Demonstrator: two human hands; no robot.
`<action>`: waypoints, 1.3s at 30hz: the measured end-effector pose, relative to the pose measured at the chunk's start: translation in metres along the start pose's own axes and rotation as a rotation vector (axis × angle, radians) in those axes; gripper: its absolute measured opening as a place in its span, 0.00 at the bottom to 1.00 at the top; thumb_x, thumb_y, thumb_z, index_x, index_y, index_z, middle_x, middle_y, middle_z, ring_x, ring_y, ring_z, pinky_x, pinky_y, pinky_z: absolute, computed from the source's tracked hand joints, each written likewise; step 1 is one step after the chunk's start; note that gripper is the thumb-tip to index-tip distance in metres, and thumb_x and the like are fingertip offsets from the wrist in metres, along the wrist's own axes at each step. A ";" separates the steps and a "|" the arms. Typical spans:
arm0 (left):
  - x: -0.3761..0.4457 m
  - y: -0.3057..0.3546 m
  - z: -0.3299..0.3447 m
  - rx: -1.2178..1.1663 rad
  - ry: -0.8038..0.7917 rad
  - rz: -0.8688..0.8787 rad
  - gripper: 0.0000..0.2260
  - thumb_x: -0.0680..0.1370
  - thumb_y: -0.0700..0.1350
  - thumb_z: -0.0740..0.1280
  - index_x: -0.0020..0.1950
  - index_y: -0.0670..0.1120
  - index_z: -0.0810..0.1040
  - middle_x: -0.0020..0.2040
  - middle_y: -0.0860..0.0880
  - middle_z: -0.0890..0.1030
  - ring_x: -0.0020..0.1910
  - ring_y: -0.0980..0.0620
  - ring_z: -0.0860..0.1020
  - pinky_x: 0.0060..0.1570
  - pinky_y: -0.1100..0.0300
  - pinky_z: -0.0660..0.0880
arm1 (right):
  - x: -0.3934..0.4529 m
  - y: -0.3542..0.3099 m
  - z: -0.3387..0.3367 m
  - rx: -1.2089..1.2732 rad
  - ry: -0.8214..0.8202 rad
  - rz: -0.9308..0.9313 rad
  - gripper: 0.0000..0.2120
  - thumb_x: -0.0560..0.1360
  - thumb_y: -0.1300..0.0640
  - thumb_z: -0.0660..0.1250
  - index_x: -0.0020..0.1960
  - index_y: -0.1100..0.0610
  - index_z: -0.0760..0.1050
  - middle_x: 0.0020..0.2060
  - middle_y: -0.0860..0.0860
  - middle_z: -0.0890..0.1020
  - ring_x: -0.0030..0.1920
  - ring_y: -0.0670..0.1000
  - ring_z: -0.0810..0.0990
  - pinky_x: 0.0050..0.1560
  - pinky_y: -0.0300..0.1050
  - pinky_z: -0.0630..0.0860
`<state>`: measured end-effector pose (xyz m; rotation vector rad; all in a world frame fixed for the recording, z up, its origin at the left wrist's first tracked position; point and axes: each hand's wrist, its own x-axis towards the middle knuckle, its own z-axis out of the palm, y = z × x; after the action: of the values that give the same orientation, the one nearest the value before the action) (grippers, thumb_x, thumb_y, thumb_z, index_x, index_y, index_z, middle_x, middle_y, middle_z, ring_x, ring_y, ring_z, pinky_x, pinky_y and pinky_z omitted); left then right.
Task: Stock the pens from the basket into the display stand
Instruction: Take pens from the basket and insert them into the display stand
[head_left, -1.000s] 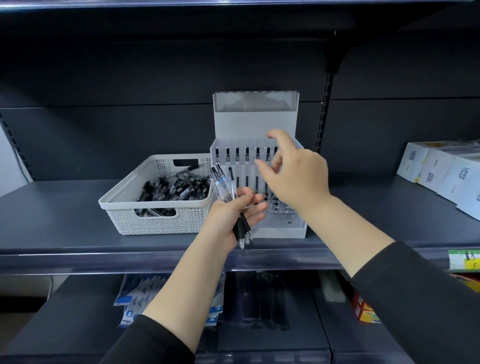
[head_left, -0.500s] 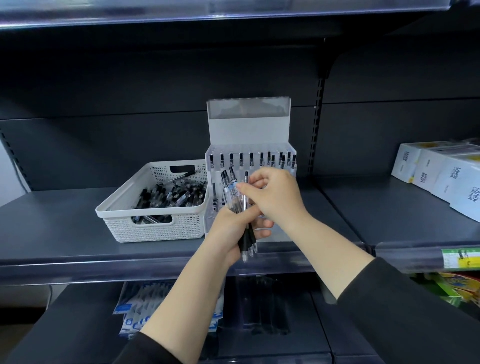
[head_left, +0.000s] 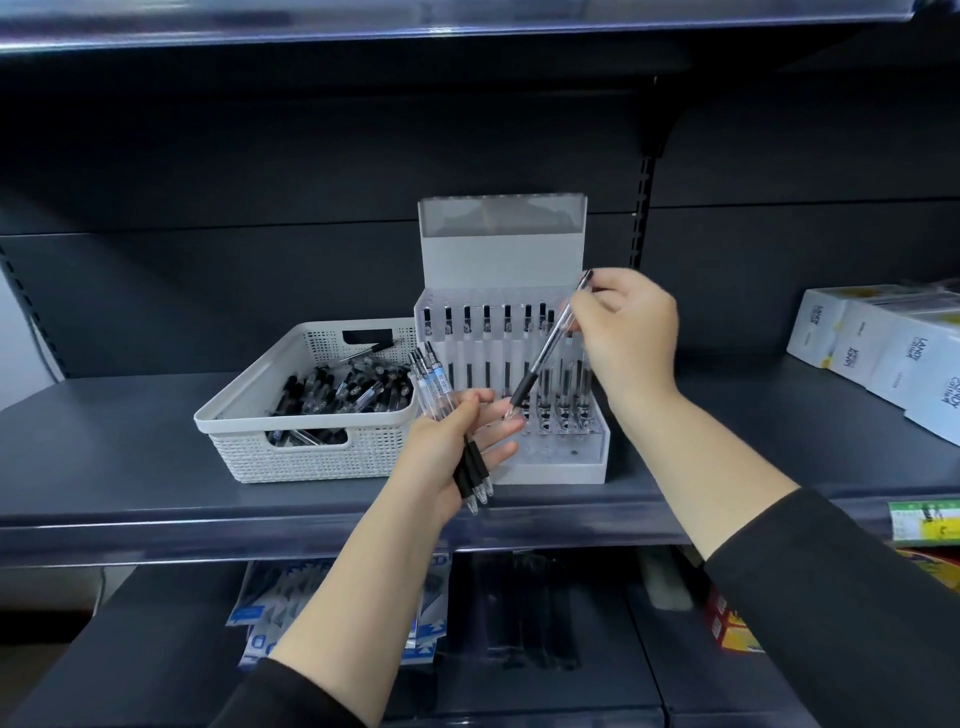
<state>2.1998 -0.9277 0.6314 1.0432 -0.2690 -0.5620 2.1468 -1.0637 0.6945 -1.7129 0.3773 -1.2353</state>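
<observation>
Pens (head_left: 343, 389) fill basket (head_left: 311, 457) — stand (head_left: 519, 364) part-stocked.

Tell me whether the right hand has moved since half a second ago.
Yes. The right hand went up and right from the bundle to the display stand's right edge, holding one pen.

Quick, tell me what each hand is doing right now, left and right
Left hand: grips a bundle of pens, tips pointing down.
Right hand: pinches a single pen near its top, tilted, tip down in front of the display stand.
</observation>
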 end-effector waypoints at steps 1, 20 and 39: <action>0.002 0.001 -0.002 -0.005 0.010 0.005 0.09 0.82 0.42 0.59 0.47 0.42 0.77 0.41 0.45 0.85 0.38 0.50 0.84 0.39 0.55 0.81 | 0.003 -0.001 -0.001 -0.017 0.032 -0.046 0.08 0.70 0.64 0.65 0.48 0.61 0.79 0.29 0.48 0.81 0.35 0.52 0.81 0.43 0.45 0.77; 0.007 0.000 -0.010 -0.030 0.005 0.002 0.08 0.82 0.42 0.59 0.51 0.41 0.76 0.44 0.44 0.85 0.41 0.48 0.85 0.38 0.55 0.82 | 0.000 0.006 0.015 -0.412 -0.107 -0.297 0.07 0.72 0.60 0.66 0.48 0.58 0.79 0.38 0.46 0.76 0.39 0.53 0.80 0.44 0.51 0.78; 0.006 0.001 -0.008 -0.044 0.004 -0.007 0.08 0.82 0.42 0.59 0.52 0.40 0.76 0.43 0.44 0.85 0.40 0.48 0.85 0.37 0.55 0.82 | 0.008 -0.003 0.022 -0.789 -0.260 -0.258 0.11 0.72 0.57 0.62 0.38 0.62 0.80 0.34 0.56 0.81 0.41 0.56 0.78 0.38 0.47 0.77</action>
<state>2.2086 -0.9247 0.6277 1.0026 -0.2484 -0.5698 2.1682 -1.0570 0.7007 -2.6325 0.5413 -1.0832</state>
